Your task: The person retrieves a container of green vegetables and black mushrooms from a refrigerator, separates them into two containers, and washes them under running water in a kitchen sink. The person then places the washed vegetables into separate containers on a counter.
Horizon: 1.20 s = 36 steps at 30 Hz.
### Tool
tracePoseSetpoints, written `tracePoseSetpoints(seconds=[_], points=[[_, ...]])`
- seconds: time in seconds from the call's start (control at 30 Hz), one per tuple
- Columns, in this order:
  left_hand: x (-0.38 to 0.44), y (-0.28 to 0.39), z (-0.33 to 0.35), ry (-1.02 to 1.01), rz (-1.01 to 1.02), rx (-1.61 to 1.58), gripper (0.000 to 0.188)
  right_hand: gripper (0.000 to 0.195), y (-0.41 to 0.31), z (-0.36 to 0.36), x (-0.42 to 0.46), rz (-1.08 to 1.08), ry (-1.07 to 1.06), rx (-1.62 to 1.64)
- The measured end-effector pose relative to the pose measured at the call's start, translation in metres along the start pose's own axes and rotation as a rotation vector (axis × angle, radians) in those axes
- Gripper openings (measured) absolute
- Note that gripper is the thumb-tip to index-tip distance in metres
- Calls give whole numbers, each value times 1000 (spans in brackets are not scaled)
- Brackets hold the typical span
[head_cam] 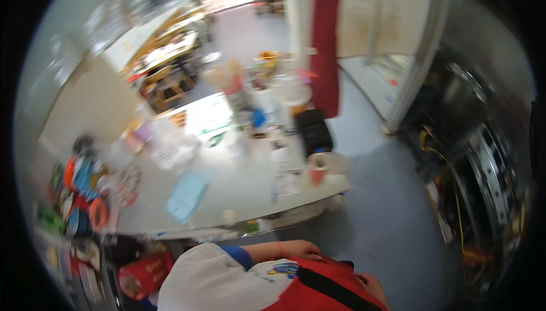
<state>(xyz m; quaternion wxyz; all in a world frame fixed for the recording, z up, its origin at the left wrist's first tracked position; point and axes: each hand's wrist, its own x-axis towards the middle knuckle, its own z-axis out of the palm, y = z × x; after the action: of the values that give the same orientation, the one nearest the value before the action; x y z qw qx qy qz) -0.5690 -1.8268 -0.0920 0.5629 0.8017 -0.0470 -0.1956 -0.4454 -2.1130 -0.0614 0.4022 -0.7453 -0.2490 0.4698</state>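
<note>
My left hand (302,250) rests against the front of my red apron (341,277), with its fingers partly curled and blurred. Lower right, my right hand (372,284) is at the apron's other side and mostly hidden by the cloth. Whether either hand holds anything cannot be made out. Before me stands a light-topped counter (239,183). A folded pale blue cloth or packet (186,196) lies on it, and a red and white cup (318,168) stands near its right end.
On the counter are a clear plastic bag (172,142), a black box-like object (313,132) and clear containers (292,87). Colourful packages (83,179) crowd its left end. A red bag (145,274) sits below. Metal kitchen equipment (486,157) with a yellow hose or cord stands right, across the grey floor (384,208).
</note>
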Motion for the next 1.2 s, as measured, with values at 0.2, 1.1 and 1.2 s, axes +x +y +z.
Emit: tracePoseSetpoints(seconds=[0.2, 1.1, 1.2], points=[[128, 46, -63, -52, -30, -83, 30, 28, 5, -125, 63, -22, 5, -163], [528, 31, -511, 1165, 113, -663, 26, 29, -267, -502, 558, -457, -296, -499], [530, 49, -595, 1166, 134, -596, 26, 26, -311, -517, 626, -467, -289, -422]])
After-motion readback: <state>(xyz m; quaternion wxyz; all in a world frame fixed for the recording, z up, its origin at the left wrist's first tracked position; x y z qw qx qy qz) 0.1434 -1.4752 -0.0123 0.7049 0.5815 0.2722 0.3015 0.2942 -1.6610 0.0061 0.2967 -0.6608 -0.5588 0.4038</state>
